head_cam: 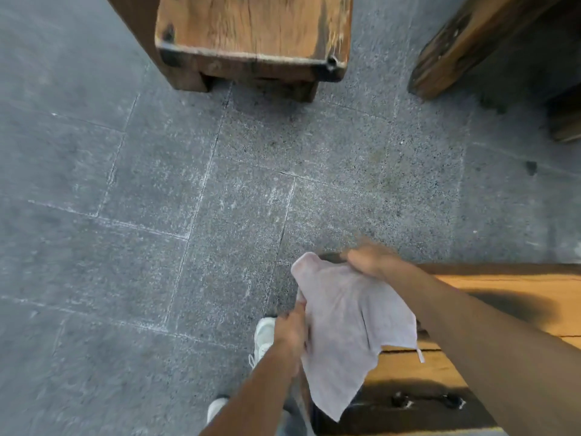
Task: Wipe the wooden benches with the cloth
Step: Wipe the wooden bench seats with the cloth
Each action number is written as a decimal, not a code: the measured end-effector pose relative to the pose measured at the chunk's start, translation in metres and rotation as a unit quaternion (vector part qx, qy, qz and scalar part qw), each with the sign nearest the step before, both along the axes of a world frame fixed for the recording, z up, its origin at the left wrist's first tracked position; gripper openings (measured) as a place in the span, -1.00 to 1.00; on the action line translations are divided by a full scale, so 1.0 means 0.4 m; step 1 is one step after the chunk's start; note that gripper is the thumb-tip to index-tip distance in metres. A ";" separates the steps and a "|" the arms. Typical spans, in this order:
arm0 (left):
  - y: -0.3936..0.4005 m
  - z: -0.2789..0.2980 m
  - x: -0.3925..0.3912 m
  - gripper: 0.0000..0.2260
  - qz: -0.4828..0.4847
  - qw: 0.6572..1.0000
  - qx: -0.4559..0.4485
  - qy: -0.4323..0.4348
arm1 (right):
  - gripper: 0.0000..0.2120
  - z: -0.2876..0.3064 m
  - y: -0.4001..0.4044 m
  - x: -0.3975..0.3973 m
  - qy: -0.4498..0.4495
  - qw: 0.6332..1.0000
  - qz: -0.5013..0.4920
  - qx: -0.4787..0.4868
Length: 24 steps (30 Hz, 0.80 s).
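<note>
Both hands pinch the cloth [349, 328] spread above the near bench surface [490, 313], right hand [371, 261] nearer it than left hand [290, 333].

Motion blur softens the whole view, smearing both hands so that single fingers cannot be counted. The cloth [345, 325] hides the near bench's [503, 309] left end and the left hand's [290, 332] fingertips. The far bench [251, 33] is cut off by the top edge; a second wooden piece [465, 42] at far right runs out at the corner. The white shoes [262, 336] show only in part behind the left forearm.
</note>
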<state>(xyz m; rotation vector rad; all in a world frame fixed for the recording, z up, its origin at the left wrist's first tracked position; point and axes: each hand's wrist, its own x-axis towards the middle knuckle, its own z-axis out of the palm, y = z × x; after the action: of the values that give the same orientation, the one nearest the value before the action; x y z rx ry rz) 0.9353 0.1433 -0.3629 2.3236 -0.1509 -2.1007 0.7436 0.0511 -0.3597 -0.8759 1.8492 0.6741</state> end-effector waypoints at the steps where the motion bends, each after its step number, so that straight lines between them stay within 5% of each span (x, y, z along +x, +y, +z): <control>1: -0.017 0.011 0.025 -0.71 0.017 1.000 -0.007 0.018 | -0.26 0.010 -0.003 -0.014 -0.015 1.000 0.013 0.020; 3: -0.082 0.030 0.093 -0.73 0.066 0.996 -0.010 0.062 | -0.36 0.037 -0.012 -0.017 -0.049 0.999 -0.020 0.009; 5: -0.179 0.046 0.155 -0.62 0.103 0.989 -0.003 0.102 | -0.38 0.066 -0.022 -0.023 -0.090 0.983 -0.161 -0.022; 11: -0.518 0.121 0.297 -0.62 -0.003 0.979 -0.001 0.203 | -0.64 0.204 -0.104 -0.019 -0.133 0.868 -0.465 -0.117; 16: -0.807 0.225 0.359 -0.69 -0.135 0.965 -0.175 0.144 | -0.85 0.305 -0.281 0.025 -0.105 0.846 -0.448 -0.268; 20: -1.032 0.300 0.351 -0.91 -0.215 0.909 -0.340 0.111 | -0.89 0.340 -0.454 0.040 -0.088 0.829 -0.441 -0.331; 24: -1.230 0.328 0.308 -0.92 -0.276 0.852 -0.444 0.035 | -0.86 0.361 -0.667 -0.001 -0.129 0.815 -0.437 -0.359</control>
<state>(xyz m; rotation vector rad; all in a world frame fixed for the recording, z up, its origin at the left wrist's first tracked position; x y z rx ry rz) 1.0584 -0.3485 -0.2315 1.7058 -1.5615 -1.6575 0.7433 -0.2155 -0.2151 -0.4091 1.9810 -0.7338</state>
